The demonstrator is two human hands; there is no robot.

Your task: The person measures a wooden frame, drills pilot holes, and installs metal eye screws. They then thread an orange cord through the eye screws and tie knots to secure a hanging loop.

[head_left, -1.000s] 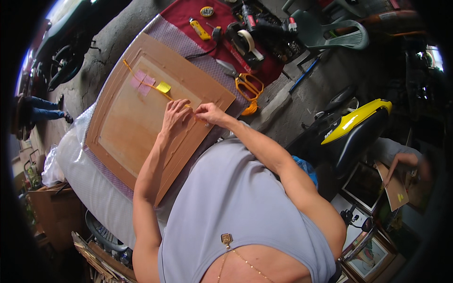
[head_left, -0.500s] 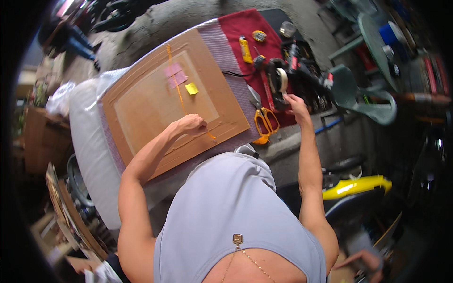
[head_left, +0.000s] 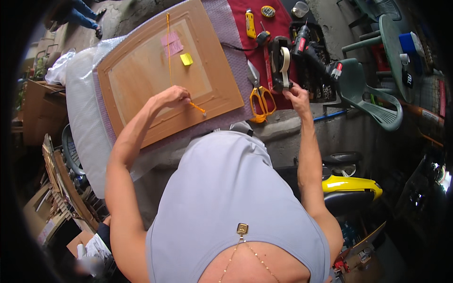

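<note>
A brown framed panel (head_left: 226, 92) lies on bubble wrap on the table. An orange cord (head_left: 170, 61) runs down it from the far edge, across pink paper notes (head_left: 172, 45). My left hand (head_left: 174, 96) is closed round the cord above the panel's near part; the cord's end, with a small pale tip, sticks out to the right. My right hand (head_left: 298, 98) pinches at the near end of a black tape dispenser (head_left: 277, 66) with a roll of cream tape (head_left: 285, 59). The tape's end is mostly hidden by my fingers.
Orange-handled scissors (head_left: 262, 101) lie left of the dispenser. On the red cloth (head_left: 238, 28) are a yellow cutter (head_left: 250, 23) and a round tin (head_left: 268, 11). A power drill (head_left: 301, 41) lies in a black case. Green chairs (head_left: 354, 80) stand right; a person (head_left: 84, 14) stands far left.
My left hand stays closed on the cord, whose loose end now shows more. My right hand remains at the dispenser's near end. The whole view has shifted, bringing the panel higher in the picture.
</note>
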